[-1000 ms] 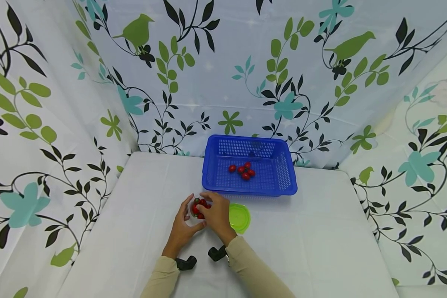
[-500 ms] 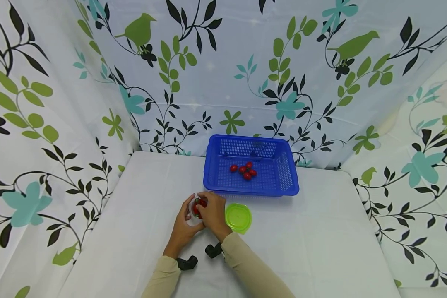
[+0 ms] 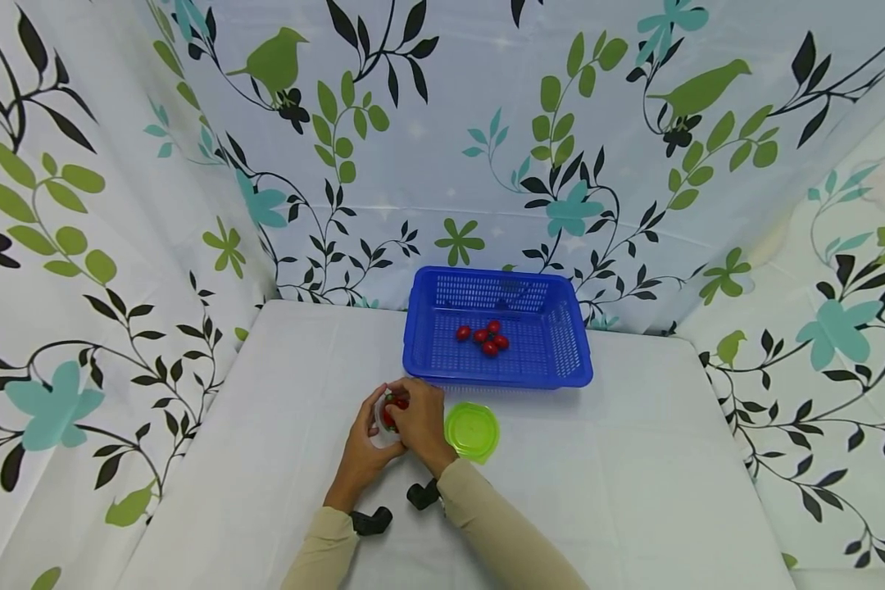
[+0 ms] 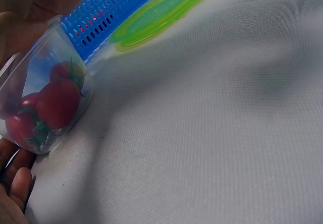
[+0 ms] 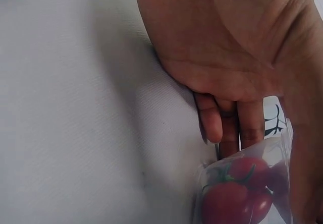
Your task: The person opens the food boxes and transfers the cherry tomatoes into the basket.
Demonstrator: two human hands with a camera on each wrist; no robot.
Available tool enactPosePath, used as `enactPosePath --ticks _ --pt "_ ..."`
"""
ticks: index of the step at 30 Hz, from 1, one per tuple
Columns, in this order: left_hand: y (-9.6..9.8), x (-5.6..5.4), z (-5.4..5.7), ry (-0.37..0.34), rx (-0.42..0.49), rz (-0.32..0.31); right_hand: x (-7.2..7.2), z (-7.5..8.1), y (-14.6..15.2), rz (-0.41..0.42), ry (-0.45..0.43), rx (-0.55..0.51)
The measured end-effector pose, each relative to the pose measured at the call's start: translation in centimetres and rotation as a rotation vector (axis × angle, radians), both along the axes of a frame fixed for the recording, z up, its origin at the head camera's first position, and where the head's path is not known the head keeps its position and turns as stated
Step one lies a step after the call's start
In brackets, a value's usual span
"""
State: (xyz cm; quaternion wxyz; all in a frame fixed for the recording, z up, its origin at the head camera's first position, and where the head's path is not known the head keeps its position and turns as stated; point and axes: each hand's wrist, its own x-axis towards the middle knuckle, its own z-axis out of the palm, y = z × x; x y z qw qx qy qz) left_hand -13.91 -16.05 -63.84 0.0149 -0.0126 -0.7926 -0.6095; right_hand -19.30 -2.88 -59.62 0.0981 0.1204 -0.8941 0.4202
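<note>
Since the earliest frame, the right hand (image 3: 422, 418) has shifted a little leftward over the tub, covering more of the red inside and baring more of the lid; the basket and its tomatoes look unchanged. The clear, round-rimmed plastic tub (image 4: 38, 77) stands on the white cloth-covered table (image 3: 597, 475), with glossy red tomatoes (image 4: 59, 103) with green stalks inside. The left hand (image 3: 361, 451) curves round its side, gripping it. The right hand's fingers bend down into its mouth. Just to the right lies a bright green plastic lid (image 3: 472, 432), apart from the tub; beyond stands a blue slotted plastic basket (image 3: 497, 382), five loose red tomatoes (image 3: 490, 348) on its floor.

The step in hand appears to be placing or settling fruit in the tub. The next move would seem to call for a steady left grip and right fingers lifted clear of the rim.

The right fingertips are hidden, so whether they pinch a tomato cannot be told. The tub's full count is also unclear, and both beige sleeves (image 3: 512, 524) are cut off by the lower edge.
</note>
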Motion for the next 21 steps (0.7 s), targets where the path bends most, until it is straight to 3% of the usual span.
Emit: enactPosePath --ticks 12,21 --pt "0.1 -0.2 -0.1 0.001 -0.025 0.004 0.7 0.3 1.4 0.001 0.003 -0.09" --pt "0.2 -0.2 -0.2 -0.007 -0.038 0.018 1.2 1.9 2.2 0.006 0.029 -0.12"
